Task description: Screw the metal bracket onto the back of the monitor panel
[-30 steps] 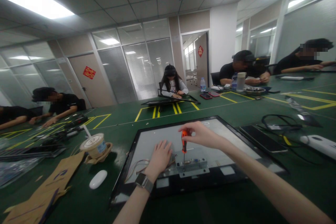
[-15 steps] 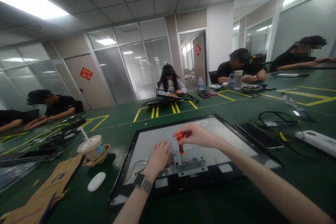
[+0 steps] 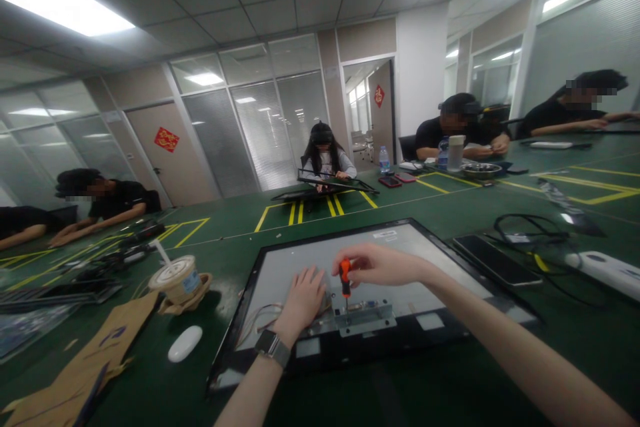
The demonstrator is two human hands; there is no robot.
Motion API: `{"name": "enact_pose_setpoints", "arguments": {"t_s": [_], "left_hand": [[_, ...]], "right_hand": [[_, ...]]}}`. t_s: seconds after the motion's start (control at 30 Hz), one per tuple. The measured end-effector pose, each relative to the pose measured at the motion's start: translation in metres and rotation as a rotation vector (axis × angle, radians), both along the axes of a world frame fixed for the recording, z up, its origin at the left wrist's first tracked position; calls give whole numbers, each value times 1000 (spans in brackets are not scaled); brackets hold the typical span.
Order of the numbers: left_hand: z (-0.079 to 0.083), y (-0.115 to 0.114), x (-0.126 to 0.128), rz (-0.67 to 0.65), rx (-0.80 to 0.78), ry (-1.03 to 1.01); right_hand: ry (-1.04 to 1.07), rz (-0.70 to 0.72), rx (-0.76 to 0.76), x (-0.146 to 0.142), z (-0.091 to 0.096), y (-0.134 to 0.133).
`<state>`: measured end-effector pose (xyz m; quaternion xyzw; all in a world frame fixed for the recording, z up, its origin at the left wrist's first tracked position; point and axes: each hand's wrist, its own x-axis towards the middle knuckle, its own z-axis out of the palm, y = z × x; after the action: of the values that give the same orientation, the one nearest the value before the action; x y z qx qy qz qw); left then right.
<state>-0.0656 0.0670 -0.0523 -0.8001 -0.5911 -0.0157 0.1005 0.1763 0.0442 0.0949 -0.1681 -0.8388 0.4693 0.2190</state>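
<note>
A flat display panel (image 3: 280, 263) with a black frame lies back side up in front of me. My right hand (image 3: 367, 264) grips an orange and black screwdriver (image 3: 345, 278), held upright. Its tip points down at a metal bracket (image 3: 367, 321) near the panel's front edge; whether it sits in a screw I cannot make out. My left hand (image 3: 303, 297) rests flat on the panel just left of the bracket, fingers stretched out. Thin wires (image 3: 260, 317) run across the panel beside that hand.
To the left are a drink cup (image 3: 175, 278) in a cardboard holder, a white oval case (image 3: 185, 344) and a brown paper bag (image 3: 95, 353). On the right lie a phone (image 3: 495, 259), black cables (image 3: 525, 227) and a white device (image 3: 610, 273). Several people sit around the green table.
My right hand has shifted slightly on the screwdriver, its fingers now curled closer around the handle. My left hand stays in place on the panel.
</note>
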Motion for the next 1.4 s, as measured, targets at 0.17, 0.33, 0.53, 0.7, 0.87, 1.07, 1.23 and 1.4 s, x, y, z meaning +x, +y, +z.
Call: {"name": "enact_pose_setpoints", "arguments": {"t_s": [0.17, 0.33, 0.53, 0.7, 0.87, 1.07, 1.23, 1.4], "left_hand": [[-2, 0, 0, -1, 33, -6], [3, -1, 1, 15, -12, -15], [2, -1, 1, 16, -23, -2], [8, -5, 3, 34, -39, -12], [19, -10, 6, 46, -87, -16], [13, -8, 6, 48, -69, -25], [5, -3, 2, 26, -32, -6], [6, -3, 1, 11, -42, -21]], "right_hand": [[-22, -35, 61, -4, -5, 1], [-86, -101, 221, -4, -2, -2], [-145, -131, 204, -4, -1, -5], [-169, -128, 275, -2, 0, -4], [-174, -171, 342, -1, -2, -1], [-176, -187, 291, -4, -5, -3], [-162, -199, 296, -5, -7, -2], [-163, -197, 313, -4, -6, -2]]}}
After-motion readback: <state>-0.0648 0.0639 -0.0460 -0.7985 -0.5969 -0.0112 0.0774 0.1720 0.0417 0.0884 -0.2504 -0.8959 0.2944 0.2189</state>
